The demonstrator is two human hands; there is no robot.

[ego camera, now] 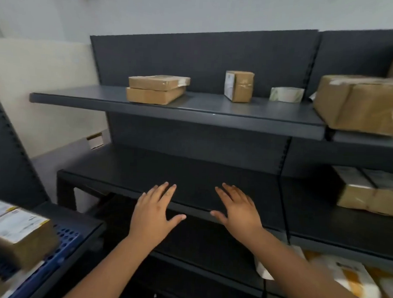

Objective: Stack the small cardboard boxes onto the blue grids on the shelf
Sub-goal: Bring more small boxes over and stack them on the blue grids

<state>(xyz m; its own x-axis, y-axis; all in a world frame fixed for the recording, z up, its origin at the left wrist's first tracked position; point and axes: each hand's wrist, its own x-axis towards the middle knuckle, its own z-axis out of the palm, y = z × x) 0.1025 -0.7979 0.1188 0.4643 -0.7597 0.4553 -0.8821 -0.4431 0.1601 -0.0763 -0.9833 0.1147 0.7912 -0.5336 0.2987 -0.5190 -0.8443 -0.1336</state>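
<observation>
A blurred, labelled cardboard box (18,233) sits on the blue grid (60,244), below and well to the left of the middle shelf (190,171). It is well apart from both hands and nearer the left one. The left hand (153,211) and right hand (240,209) are held palm down over the front edge of the middle shelf, side by side with a gap between them. The fingers of both are straight and spread, and neither holds anything. Whether the palms touch the board cannot be told. Above the middle shelf, on the top board, two flat boxes (155,89) lie stacked one on the other, up and left of the hands. A small upright box (238,86) stands above the right hand, with a tape roll (286,94) just to its right. Further right of the middle shelf, on the neighbouring unit, a large taped box (362,104) overhangs its board. More taped boxes (369,194) lie level with the middle shelf.
</observation>
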